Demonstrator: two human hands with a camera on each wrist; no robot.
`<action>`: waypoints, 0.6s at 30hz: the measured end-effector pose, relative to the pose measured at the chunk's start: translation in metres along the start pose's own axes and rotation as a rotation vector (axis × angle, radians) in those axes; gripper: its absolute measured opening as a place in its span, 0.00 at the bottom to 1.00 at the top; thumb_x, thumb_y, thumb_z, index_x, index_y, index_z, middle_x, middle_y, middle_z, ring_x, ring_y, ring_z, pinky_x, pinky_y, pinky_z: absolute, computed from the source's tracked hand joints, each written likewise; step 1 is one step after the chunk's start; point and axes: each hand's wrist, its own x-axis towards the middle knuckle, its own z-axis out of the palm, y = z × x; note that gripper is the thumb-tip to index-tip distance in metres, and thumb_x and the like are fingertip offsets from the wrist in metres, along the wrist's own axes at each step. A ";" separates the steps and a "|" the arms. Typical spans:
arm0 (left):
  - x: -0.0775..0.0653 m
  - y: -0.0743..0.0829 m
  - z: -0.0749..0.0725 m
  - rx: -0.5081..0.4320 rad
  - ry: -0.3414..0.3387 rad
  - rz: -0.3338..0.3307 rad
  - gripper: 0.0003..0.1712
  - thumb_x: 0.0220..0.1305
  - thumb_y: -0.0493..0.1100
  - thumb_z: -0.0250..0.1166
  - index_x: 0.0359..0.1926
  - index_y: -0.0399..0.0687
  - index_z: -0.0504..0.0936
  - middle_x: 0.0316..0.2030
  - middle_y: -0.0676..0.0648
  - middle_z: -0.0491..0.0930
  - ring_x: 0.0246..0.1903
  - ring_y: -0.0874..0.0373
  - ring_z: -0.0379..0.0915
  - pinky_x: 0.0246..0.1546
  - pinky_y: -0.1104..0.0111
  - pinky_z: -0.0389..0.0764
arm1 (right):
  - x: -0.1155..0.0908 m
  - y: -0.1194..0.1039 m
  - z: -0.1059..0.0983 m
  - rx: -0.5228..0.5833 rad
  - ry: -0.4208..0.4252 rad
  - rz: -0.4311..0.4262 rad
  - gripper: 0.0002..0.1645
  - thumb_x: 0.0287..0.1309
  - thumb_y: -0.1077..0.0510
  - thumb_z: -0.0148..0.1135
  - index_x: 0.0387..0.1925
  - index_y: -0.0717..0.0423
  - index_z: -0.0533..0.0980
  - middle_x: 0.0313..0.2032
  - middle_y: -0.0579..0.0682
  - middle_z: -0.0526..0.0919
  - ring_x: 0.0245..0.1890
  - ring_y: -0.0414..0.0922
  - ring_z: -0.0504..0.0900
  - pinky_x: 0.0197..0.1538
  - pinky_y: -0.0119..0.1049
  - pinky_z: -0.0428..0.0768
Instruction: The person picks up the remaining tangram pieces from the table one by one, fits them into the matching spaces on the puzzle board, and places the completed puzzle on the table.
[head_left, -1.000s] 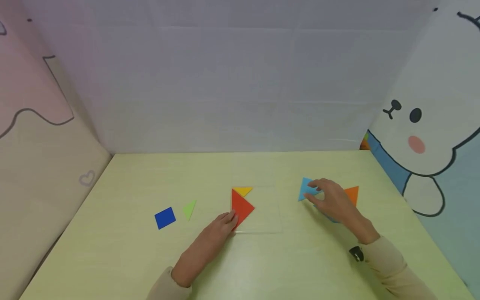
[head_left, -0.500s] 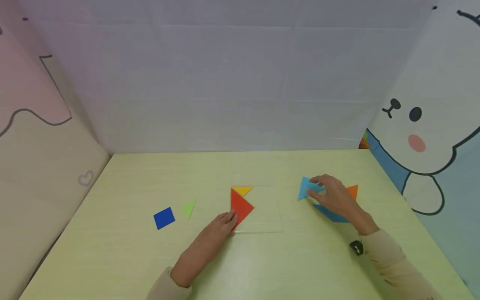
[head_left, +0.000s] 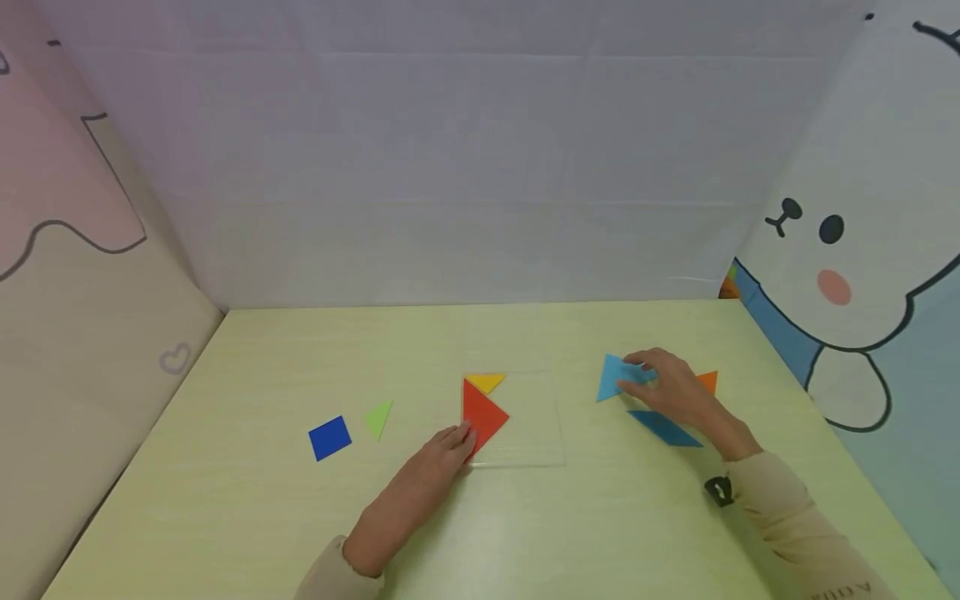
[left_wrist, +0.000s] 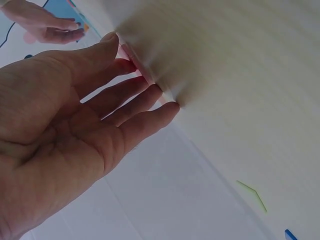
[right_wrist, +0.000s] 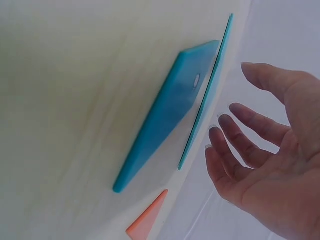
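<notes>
My left hand [head_left: 420, 483] rests its fingertips on the lower left part of a red triangle [head_left: 486, 417]. In the left wrist view, the fingers of that hand [left_wrist: 75, 105] are nearly straight, with the thumb apart. A small yellow triangle [head_left: 485, 382] touches or nearly touches the top of the red one. Over a light blue triangle [head_left: 613, 377] hovers my right hand [head_left: 671, 390], its thumb and fingers spread apart. The right wrist view shows its fingers [right_wrist: 245, 145] loosely bent, away from the light blue triangle [right_wrist: 204, 97], holding nothing.
A blue parallelogram [head_left: 664, 428] lies below the right hand, which partly hides an orange triangle [head_left: 708, 382]. On the left are a dark blue square [head_left: 330, 438] and a light green triangle [head_left: 379, 420]. A transparent square frame [head_left: 563, 442] surrounds the red and yellow pieces.
My right hand has shifted slightly right and up over the light blue triangle, uncovering more of the blue parallelogram and covering more of the orange triangle. The left hand stays put.
</notes>
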 end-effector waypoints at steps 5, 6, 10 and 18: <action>-0.001 0.002 -0.002 0.005 -0.012 -0.011 0.26 0.70 0.35 0.66 0.64 0.24 0.75 0.63 0.29 0.75 0.63 0.34 0.72 0.61 0.49 0.76 | 0.004 0.004 0.001 -0.023 -0.022 -0.001 0.25 0.66 0.59 0.69 0.58 0.72 0.77 0.52 0.69 0.80 0.50 0.65 0.80 0.49 0.61 0.80; -0.001 0.002 -0.001 0.004 -0.007 -0.008 0.26 0.70 0.35 0.66 0.64 0.24 0.75 0.63 0.29 0.75 0.62 0.34 0.73 0.61 0.49 0.77 | 0.005 0.004 0.001 -0.033 -0.026 -0.004 0.26 0.66 0.59 0.69 0.58 0.72 0.77 0.52 0.69 0.80 0.50 0.65 0.80 0.50 0.61 0.80; -0.001 0.002 -0.001 -0.001 0.005 -0.006 0.26 0.68 0.34 0.67 0.63 0.24 0.76 0.62 0.29 0.76 0.62 0.35 0.73 0.60 0.49 0.77 | 0.009 0.002 0.000 -0.051 -0.044 -0.005 0.26 0.66 0.58 0.69 0.57 0.73 0.77 0.52 0.70 0.80 0.51 0.65 0.79 0.53 0.63 0.78; 0.000 0.004 -0.003 -0.008 -0.009 -0.030 0.26 0.69 0.35 0.67 0.64 0.24 0.75 0.63 0.29 0.75 0.63 0.35 0.72 0.62 0.48 0.76 | 0.016 0.001 -0.006 -0.058 -0.105 -0.020 0.28 0.66 0.57 0.69 0.60 0.72 0.75 0.54 0.70 0.78 0.53 0.67 0.78 0.54 0.63 0.77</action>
